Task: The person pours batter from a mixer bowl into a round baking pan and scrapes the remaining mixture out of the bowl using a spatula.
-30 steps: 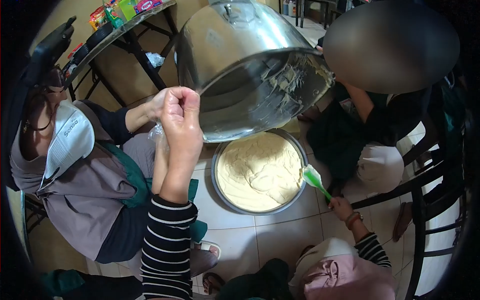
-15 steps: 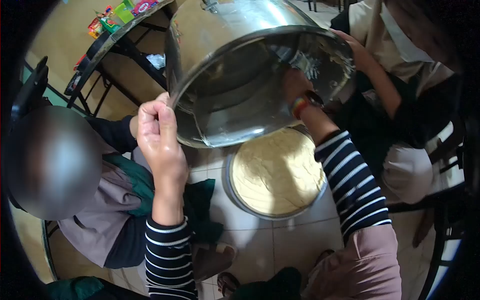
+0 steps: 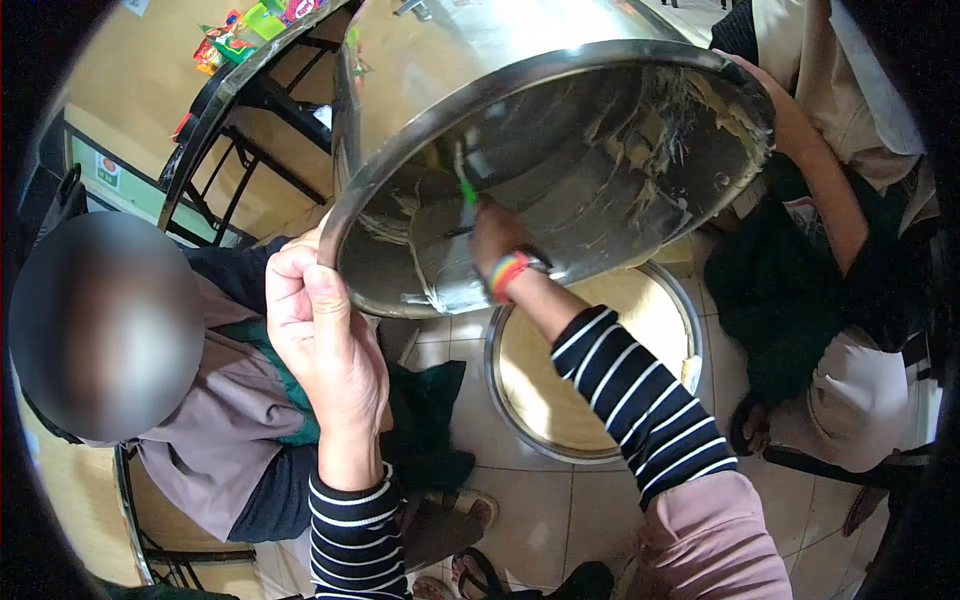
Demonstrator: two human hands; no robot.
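Note:
A large steel pot (image 3: 480,92) hangs tilted, its mouth facing me, with pale batter smeared on its inner wall. My left hand (image 3: 325,325) is closed on the rim at the lower left. Reaching inside the pot, my right hand (image 3: 500,240) grips a green-handled spatula (image 3: 467,185); its head is hard to make out against the wall. Below, on the floor, a round metal pan (image 3: 497,405) contains smooth pale yellow batter (image 3: 540,370). My right forearm passes over the pan and hides part of it.
Another person's hand and arm (image 3: 815,165) support the pot at the right. A second person (image 3: 215,400) sits close on the left. Behind, a black-edged table (image 3: 225,95) carries colourful packets (image 3: 228,42). Pale tiles (image 3: 520,510) cover the floor.
My right hand has moved left inside the pot, from the right wall toward the lower middle, and the green handle now shows. The pot's mouth appears farther right and more turned toward me.

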